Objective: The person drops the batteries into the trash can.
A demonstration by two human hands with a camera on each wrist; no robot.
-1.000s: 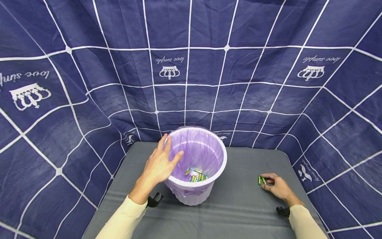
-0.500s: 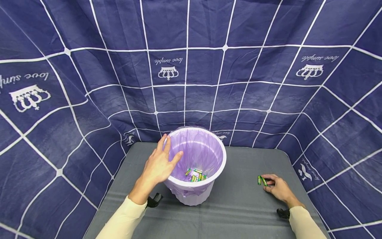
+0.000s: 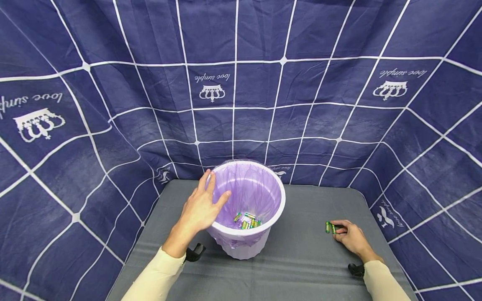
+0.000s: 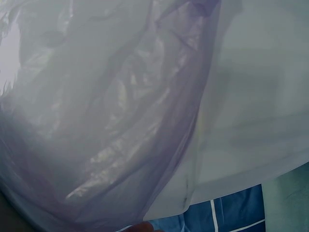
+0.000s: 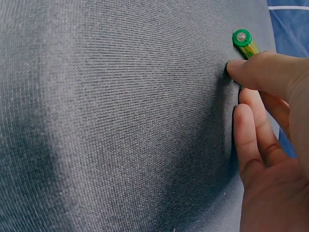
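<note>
A white bin [image 3: 278,217] with a purple liner [image 3: 256,177] stands upright, several green-and-gold batteries [image 3: 253,224] lying at its bottom. My left hand [image 3: 201,207] rests at its left rim, fingers extended and thumb over the opening. In the left wrist view the liner [image 4: 120,96] and bin wall [image 4: 256,87] fill the picture, with a fingertip at the bottom edge. Well to the right, my right hand [image 3: 350,236] pinches a battery [image 3: 333,228] low over the grey surface. Another battery [image 3: 327,227] is just left of it. One battery [image 5: 242,37] shows beyond the thumb in the right wrist view.
A grey cloth-covered surface [image 3: 301,259] lies under the bin and both hands. Blue cloth [image 3: 256,83] with white grid lines hangs at the back and along both sides. Black straps [image 3: 355,269] circle the wrists.
My right hand has shifted very slightly right, and the battery in its fingers has turned from tilted to more upright. My left hand and the bin stay put.
</note>
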